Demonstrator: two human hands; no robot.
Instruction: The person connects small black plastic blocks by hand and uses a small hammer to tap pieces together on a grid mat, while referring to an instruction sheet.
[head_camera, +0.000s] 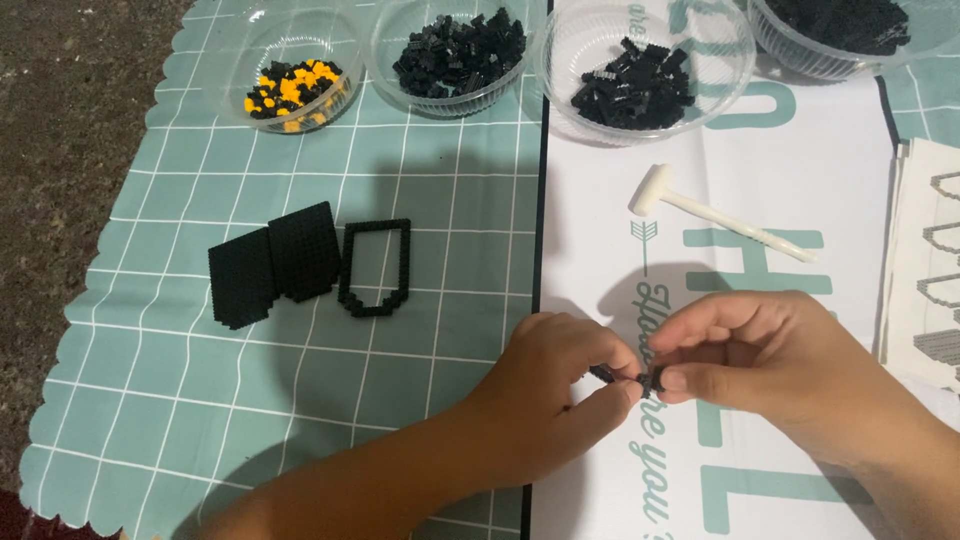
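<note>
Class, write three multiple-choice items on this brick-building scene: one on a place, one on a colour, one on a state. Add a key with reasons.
1. Where does the white toy hammer lie?
A. on the white sheet
B. in a bowl
C. on the black panels

2. Which colour joins black in the leftmost bowl?
A. red
B. yellow
C. blue

3. The black outline frame is:
A. filled in
B. held
C. hollow

Key: A, it rests on the white sheet; B, yellow pieces show; C, the mat shows through it, while the left hand and right hand pinch small black bricks.
</note>
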